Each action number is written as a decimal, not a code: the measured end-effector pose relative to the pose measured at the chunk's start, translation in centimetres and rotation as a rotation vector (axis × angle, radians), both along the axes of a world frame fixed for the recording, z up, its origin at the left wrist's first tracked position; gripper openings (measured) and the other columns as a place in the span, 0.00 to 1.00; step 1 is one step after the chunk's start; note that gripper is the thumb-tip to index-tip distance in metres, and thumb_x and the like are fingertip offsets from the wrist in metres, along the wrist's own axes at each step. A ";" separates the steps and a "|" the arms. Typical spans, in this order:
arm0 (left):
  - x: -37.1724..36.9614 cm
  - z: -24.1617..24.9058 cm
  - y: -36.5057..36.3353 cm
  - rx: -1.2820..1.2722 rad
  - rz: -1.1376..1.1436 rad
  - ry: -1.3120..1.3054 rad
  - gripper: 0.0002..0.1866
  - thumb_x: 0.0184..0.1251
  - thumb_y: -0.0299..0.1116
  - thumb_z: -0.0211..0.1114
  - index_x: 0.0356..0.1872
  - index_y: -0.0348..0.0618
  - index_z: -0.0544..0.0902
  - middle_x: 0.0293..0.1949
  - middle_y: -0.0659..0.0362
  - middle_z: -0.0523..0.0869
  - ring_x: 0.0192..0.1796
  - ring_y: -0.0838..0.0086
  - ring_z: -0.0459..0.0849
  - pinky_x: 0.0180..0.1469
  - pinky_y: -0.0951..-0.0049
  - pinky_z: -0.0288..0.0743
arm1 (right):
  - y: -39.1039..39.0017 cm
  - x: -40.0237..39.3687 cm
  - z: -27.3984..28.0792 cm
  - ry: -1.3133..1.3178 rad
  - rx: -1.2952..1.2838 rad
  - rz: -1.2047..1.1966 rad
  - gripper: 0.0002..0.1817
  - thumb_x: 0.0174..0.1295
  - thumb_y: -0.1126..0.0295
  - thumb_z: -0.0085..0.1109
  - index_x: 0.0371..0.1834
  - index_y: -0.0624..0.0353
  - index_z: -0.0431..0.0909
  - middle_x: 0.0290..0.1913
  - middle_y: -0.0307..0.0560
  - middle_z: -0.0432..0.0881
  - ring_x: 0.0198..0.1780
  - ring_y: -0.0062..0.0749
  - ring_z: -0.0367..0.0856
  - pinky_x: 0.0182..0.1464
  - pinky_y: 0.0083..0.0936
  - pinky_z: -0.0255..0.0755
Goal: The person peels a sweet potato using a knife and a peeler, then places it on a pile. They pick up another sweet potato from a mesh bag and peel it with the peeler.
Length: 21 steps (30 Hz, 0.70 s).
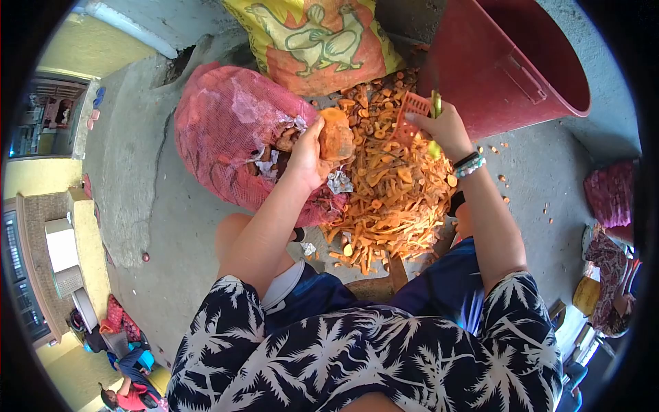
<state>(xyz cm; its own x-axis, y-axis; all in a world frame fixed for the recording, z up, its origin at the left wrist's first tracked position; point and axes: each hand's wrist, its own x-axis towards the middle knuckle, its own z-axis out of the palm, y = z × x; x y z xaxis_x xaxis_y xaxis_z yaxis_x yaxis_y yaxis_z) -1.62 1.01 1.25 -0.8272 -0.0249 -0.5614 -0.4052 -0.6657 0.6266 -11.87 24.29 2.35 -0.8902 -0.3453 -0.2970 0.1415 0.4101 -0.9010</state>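
My left hand (307, 159) is wrapped round an orange root vegetable (336, 135) with its top end cut flat. In my right hand (446, 129) is a green-handled tool (436, 103), and a red slotted plastic piece (413, 113) sits at its fingers; whether the two are joined I cannot tell. Beneath and between both hands lies a large heap of orange peelings and cut pieces (395, 199). Just left of my left hand, a pink mesh sack (220, 130) lies open, with brown roots and scraps of paper at its mouth.
A yellow and orange sack (322, 48) printed with birds stands behind the heap. A large red bin (508, 69) is at the back right. Small bits lie scattered on the concrete floor (185, 254). A person (130, 391) is at the far lower left.
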 end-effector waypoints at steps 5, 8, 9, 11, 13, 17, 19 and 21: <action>-1.1 -2.5 1.3 0.048 0.021 0.021 0.20 0.71 0.48 0.40 0.50 0.45 0.72 0.47 0.58 0.78 0.47 0.70 0.79 0.50 0.66 0.74 | -3.5 3.8 1.0 -0.086 -0.591 -0.123 0.14 0.57 0.68 0.62 0.42 0.64 0.73 0.28 0.38 0.78 0.24 0.16 0.75 0.24 0.14 0.70; -1.2 -1.2 2.8 0.060 0.085 -0.081 0.22 0.73 0.47 0.36 0.49 0.44 0.73 0.46 0.59 0.79 0.48 0.72 0.79 0.50 0.66 0.74 | -4.7 4.4 0.5 0.037 -0.497 -0.165 0.13 0.58 0.69 0.61 0.42 0.65 0.74 0.29 0.38 0.79 0.24 0.16 0.75 0.23 0.14 0.70; -1.2 -1.3 3.2 0.060 0.083 -0.082 0.22 0.73 0.47 0.36 0.49 0.44 0.73 0.46 0.59 0.79 0.48 0.72 0.79 0.50 0.66 0.74 | -4.8 4.0 0.1 0.090 -0.497 -0.157 0.13 0.58 0.70 0.61 0.42 0.65 0.74 0.29 0.38 0.79 0.24 0.16 0.75 0.23 0.14 0.70; -1.1 -1.5 3.8 0.025 0.047 -0.023 0.23 0.73 0.48 0.35 0.49 0.45 0.73 0.44 0.59 0.80 0.46 0.73 0.80 0.49 0.67 0.74 | -5.0 3.1 -0.2 0.142 -0.496 -0.152 0.13 0.58 0.70 0.61 0.42 0.65 0.74 0.28 0.38 0.79 0.23 0.15 0.75 0.23 0.14 0.69; -1.0 -0.6 4.0 0.006 0.045 -0.065 0.23 0.73 0.48 0.35 0.49 0.44 0.73 0.42 0.60 0.81 0.44 0.73 0.81 0.47 0.68 0.75 | -5.2 2.0 -0.3 -0.019 -0.553 -0.117 0.12 0.57 0.71 0.61 0.42 0.64 0.74 0.27 0.38 0.79 0.22 0.15 0.74 0.22 0.14 0.69; 0.1 -1.1 2.7 0.004 -0.118 0.056 0.22 0.73 0.48 0.36 0.51 0.43 0.72 0.43 0.58 0.81 0.45 0.72 0.81 0.47 0.67 0.75 | -2.8 -3.3 -3.4 0.237 -0.350 -0.459 0.10 0.57 0.73 0.60 0.39 0.64 0.74 0.27 0.40 0.80 0.22 0.17 0.76 0.22 0.16 0.70; 0.3 -1.0 2.3 0.028 -0.203 0.124 0.22 0.72 0.48 0.37 0.51 0.43 0.72 0.43 0.58 0.81 0.45 0.72 0.80 0.47 0.67 0.75 | -1.7 -4.1 -2.2 0.193 -0.556 -0.584 0.10 0.56 0.71 0.61 0.37 0.64 0.73 0.27 0.40 0.80 0.21 0.17 0.76 0.21 0.15 0.70; 0.2 -1.4 2.2 0.079 -0.034 -0.041 0.22 0.72 0.48 0.40 0.52 0.43 0.71 0.43 0.58 0.81 0.45 0.72 0.80 0.48 0.67 0.74 | -2.3 -2.3 -0.8 0.126 -0.503 -0.509 0.14 0.56 0.73 0.62 0.42 0.63 0.70 0.27 0.41 0.80 0.21 0.18 0.76 0.21 0.13 0.69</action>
